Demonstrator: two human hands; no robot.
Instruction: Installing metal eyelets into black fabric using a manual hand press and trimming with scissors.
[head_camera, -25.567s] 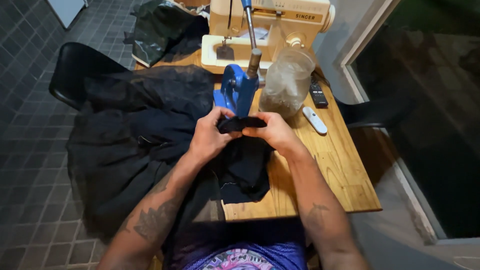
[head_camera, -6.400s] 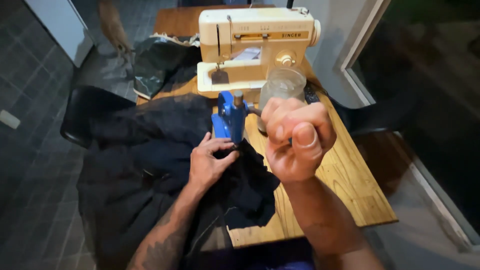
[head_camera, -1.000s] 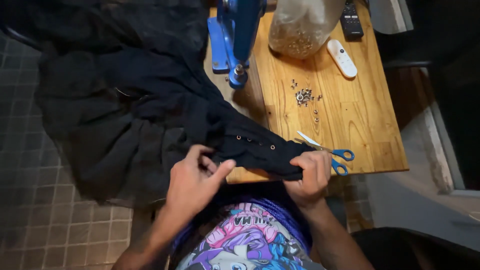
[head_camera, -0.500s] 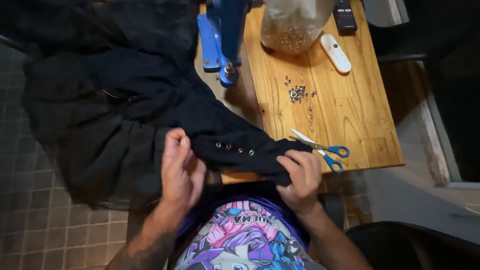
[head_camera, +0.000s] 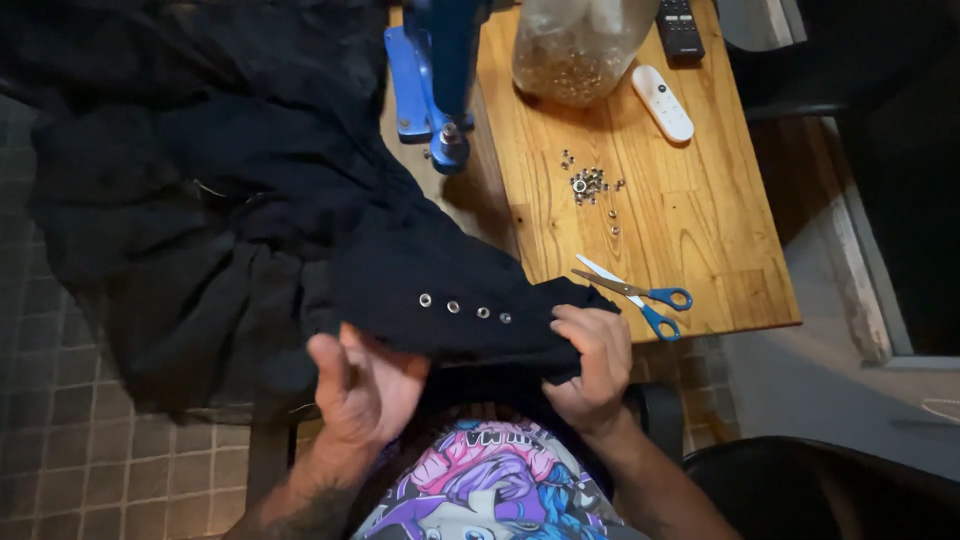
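- Black fabric lies heaped over the left part of the wooden table and spills past its near edge toward the person.
- One folded band of it, set with a row of four small metal eyelets, is stretched between the two hands at the table's 6 o'clock edge.
- Left hand holds the band's left end, palm turned up and fingers curled under the cloth.
- Right hand is closed over the band's right end, knuckles up, fingers clamped on the fabric.
- Blue-handled scissors lie just beside the right hand, at its 2 o'clock.
- Loose eyelets sit scattered mid-table.
- At 12 o'clock stand a blue press and a clear bag of eyelets; a white remote and a black remote lie at 1 o'clock.
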